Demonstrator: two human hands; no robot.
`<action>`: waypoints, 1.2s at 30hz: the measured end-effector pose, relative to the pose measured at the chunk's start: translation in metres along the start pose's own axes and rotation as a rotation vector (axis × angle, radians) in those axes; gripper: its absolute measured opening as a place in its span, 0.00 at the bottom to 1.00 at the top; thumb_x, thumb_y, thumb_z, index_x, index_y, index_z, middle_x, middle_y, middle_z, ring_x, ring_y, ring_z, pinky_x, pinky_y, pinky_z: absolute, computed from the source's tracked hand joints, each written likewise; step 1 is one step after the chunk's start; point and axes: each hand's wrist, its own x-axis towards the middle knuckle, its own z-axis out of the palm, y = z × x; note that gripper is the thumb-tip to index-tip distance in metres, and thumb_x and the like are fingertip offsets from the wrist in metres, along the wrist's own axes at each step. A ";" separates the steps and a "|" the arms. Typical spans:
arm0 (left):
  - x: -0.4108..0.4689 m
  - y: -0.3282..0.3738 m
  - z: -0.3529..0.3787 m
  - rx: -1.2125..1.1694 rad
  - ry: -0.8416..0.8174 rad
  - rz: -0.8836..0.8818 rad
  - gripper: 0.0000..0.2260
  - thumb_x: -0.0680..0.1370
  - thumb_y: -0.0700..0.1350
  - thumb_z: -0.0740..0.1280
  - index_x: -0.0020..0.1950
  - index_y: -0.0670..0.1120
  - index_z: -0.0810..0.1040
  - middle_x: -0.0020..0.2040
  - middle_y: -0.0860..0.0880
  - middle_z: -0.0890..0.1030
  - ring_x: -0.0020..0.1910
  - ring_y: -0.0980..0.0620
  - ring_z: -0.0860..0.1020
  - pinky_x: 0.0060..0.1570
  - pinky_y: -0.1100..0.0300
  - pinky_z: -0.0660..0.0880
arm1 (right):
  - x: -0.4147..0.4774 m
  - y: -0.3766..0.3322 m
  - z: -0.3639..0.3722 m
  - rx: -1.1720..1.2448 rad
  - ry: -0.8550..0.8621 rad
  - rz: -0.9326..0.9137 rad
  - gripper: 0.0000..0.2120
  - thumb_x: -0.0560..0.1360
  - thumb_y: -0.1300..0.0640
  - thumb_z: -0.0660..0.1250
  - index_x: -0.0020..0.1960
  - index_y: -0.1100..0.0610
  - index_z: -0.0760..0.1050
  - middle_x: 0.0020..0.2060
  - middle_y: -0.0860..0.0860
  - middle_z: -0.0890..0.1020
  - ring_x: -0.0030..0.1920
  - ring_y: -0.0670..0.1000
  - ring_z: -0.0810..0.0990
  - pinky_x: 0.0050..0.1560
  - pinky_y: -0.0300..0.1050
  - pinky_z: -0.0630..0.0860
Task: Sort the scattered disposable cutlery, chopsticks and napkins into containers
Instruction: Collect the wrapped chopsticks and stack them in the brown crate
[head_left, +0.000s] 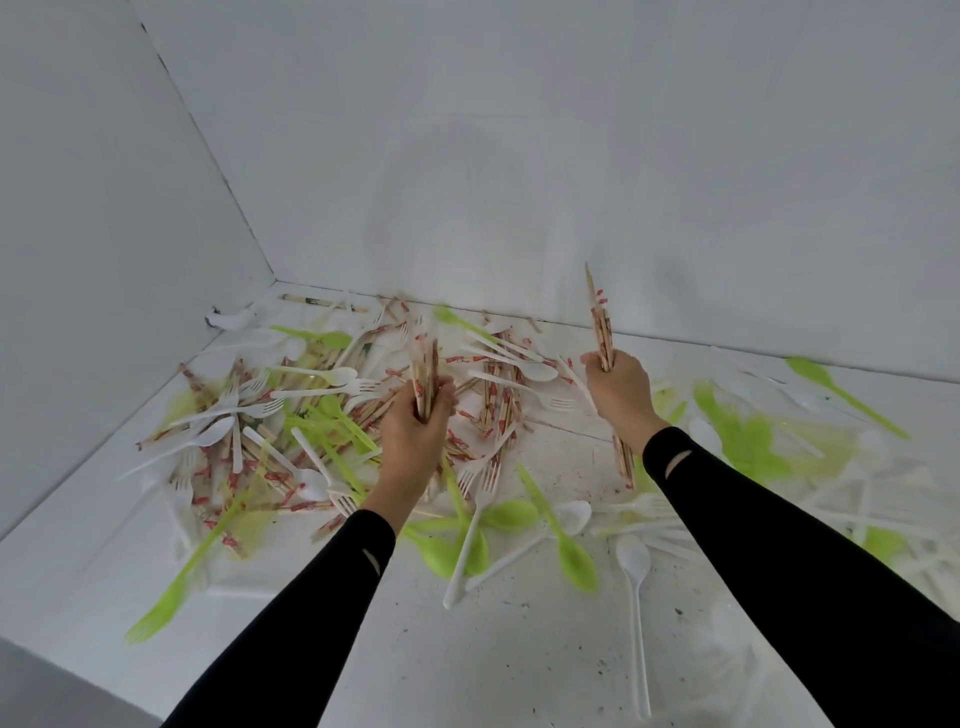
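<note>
Left hand (415, 421): clenched around upright wrapped chopstick bundle (425, 364).
Right hand (621, 395): clenched around second chopstick bundle (601, 322).

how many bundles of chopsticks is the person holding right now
2. One bundle of chopsticks is gripped in the left hand over the pile; the other bundle stands upright in the right hand. Many loose chopsticks lie scattered beneath, some possibly hidden.
</note>
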 end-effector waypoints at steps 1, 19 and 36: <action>-0.002 -0.005 0.000 -0.003 -0.002 -0.021 0.03 0.80 0.45 0.67 0.51 0.53 0.79 0.41 0.51 0.83 0.42 0.52 0.82 0.45 0.58 0.78 | 0.004 0.004 0.000 -0.069 -0.003 0.014 0.11 0.82 0.55 0.58 0.43 0.56 0.74 0.34 0.48 0.74 0.32 0.49 0.72 0.32 0.41 0.67; 0.016 -0.008 0.017 0.154 -0.148 -0.153 0.08 0.80 0.51 0.65 0.49 0.47 0.72 0.29 0.46 0.76 0.23 0.50 0.74 0.22 0.58 0.72 | 0.051 0.025 0.027 -0.570 -0.132 0.085 0.14 0.72 0.43 0.69 0.42 0.55 0.78 0.45 0.55 0.79 0.40 0.56 0.81 0.37 0.42 0.72; 0.118 -0.027 0.047 0.872 -0.447 0.053 0.02 0.79 0.40 0.62 0.50 0.43 0.73 0.40 0.50 0.74 0.42 0.45 0.74 0.35 0.59 0.68 | 0.034 0.032 0.012 -0.757 -0.160 -0.001 0.07 0.78 0.53 0.62 0.44 0.56 0.72 0.44 0.52 0.76 0.42 0.54 0.76 0.40 0.44 0.70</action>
